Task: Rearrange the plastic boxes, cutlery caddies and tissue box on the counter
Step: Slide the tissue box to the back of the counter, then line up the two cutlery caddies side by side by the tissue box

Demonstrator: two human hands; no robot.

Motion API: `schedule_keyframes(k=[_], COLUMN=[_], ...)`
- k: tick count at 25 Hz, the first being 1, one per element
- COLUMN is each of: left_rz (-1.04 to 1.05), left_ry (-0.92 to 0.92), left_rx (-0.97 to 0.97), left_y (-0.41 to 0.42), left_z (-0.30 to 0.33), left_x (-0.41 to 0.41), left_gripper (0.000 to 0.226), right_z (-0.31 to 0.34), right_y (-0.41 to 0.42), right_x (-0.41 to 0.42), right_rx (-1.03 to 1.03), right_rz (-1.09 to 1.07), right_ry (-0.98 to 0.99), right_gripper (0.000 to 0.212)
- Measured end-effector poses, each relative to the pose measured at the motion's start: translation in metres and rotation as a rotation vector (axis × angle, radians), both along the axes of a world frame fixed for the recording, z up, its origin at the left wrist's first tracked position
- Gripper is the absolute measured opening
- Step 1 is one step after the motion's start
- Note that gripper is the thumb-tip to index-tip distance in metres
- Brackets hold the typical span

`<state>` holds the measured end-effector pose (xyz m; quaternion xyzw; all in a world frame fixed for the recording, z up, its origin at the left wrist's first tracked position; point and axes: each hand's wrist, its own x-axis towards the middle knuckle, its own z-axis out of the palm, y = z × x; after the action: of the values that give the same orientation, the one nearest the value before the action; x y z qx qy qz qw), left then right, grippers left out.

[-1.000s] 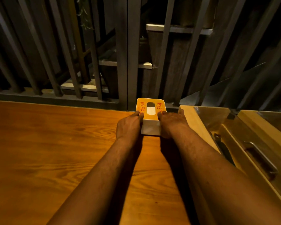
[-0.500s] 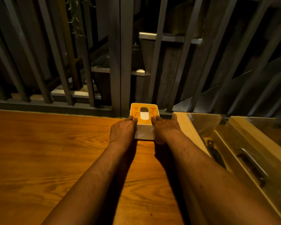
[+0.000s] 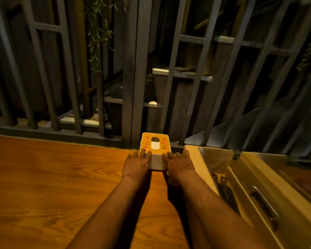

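The tissue box, white with a yellow lid, red writing and an oval slot showing white tissue, stands at the far edge of the wooden counter, against the dark metal railing. My left hand lies flat at its near left corner, fingers stretched out and touching the lid's edge. At the near right corner my right hand is spread the same way, fingertips against the box. Neither hand wraps around it. No plastic boxes or cutlery caddies are in view.
A dark railing of vertical bars runs along the counter's back edge. To the right, a pale wooden rim borders a sunken steel compartment with a lid handle. Hanging foliage shows behind the bars.
The box has been pushed farther back to the railing. Both hands, earlier curled around its sides, now have fingers straightened and lie flat at its near corners. The view has tilted upward.
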<state>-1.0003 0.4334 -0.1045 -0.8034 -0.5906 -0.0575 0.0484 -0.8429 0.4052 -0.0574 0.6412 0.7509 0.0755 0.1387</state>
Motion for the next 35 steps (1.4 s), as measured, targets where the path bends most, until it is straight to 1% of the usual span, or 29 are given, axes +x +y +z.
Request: schedule_keyframes(k=[3, 8, 10, 12, 14, 15, 17, 19, 21, 22, 23, 25, 26, 27, 29, 32, 35], left_rz=[0.011, 0.019, 0.014, 0.000, -0.024, -0.047, -0.118, -0.189, -0.240, -0.254, -0.267, -0.255, -0.242, -0.218, -0.160, -0.085, -0.018], left_ry=[0.020, 0.011, 0.059, 0.110, 0.103, 0.068, -0.063, -0.242, -0.437, -0.509, -0.557, -0.593, -0.592, -0.575, -0.511, -0.405, -0.307], left_rx=[-0.004, -0.031, -0.024, -0.013, -0.012, -0.012, 0.001, 0.036, 0.032, 0.019, 0.007, -0.040, -0.061, -0.077, -0.055, 0.024, 0.053], left_y=[0.015, 0.028, 0.026, 0.021, 0.006, -0.006, -0.050, -0.109, -0.169, -0.194, -0.214, -0.252, -0.266, -0.276, -0.287, -0.290, -0.285], left_z=[0.001, -0.007, -0.004, 0.001, 0.010, 0.017, 0.031, 0.041, 0.049, 0.051, 0.050, 0.044, 0.038, 0.031, 0.021, 0.016, 0.017], left_x=[0.003, -0.002, -0.001, -0.003, -0.005, -0.004, 0.007, 0.028, 0.051, 0.061, 0.071, 0.091, 0.099, 0.105, 0.114, 0.122, 0.123], left_gripper=[0.073, 0.079, 0.082, 0.086, 0.089, 0.085, 0.068, 0.053, 0.046, 0.044, 0.044, 0.047, 0.051, 0.057, 0.068, 0.075, 0.075], right_z=[-0.006, -0.005, -0.002, 0.009, 0.024, 0.032, 0.044, 0.046, 0.042, 0.039, 0.038, 0.032, 0.025, 0.016, 0.001, -0.005, -0.009], right_y=[0.021, 0.030, 0.028, 0.015, -0.010, -0.026, -0.072, -0.132, -0.200, -0.229, -0.252, -0.280, -0.286, -0.287, -0.282, -0.264, -0.251], right_x=[-0.006, -0.009, -0.006, -0.003, 0.003, 0.007, 0.025, 0.060, 0.103, 0.125, 0.144, 0.173, 0.181, 0.187, 0.193, 0.199, 0.197], right_rx=[-0.019, -0.041, -0.051, -0.014, 0.046, 0.062, 0.082, 0.130, 0.149, 0.114, 0.074, 0.006, 0.002, 0.024, 0.087, 0.141, 0.128], right_rz=[-0.052, -0.078, -0.074, -0.052, -0.028, -0.036, -0.097, -0.161, -0.253, -0.308, -0.341, -0.298, -0.241, -0.179, -0.088, -0.041, -0.042], right_ry=[-0.006, 0.026, 0.051, 0.148, 0.307, 0.397, 0.548, 0.620, 0.681, 0.705, 0.724, 0.737, 0.744, 0.756, 0.747, 0.719, 0.712], right_gripper=[0.096, 0.096, 0.098, 0.101, 0.099, 0.093, 0.075, 0.066, 0.070, 0.077, 0.086, 0.108, 0.115, 0.118, 0.113, 0.110, 0.107])
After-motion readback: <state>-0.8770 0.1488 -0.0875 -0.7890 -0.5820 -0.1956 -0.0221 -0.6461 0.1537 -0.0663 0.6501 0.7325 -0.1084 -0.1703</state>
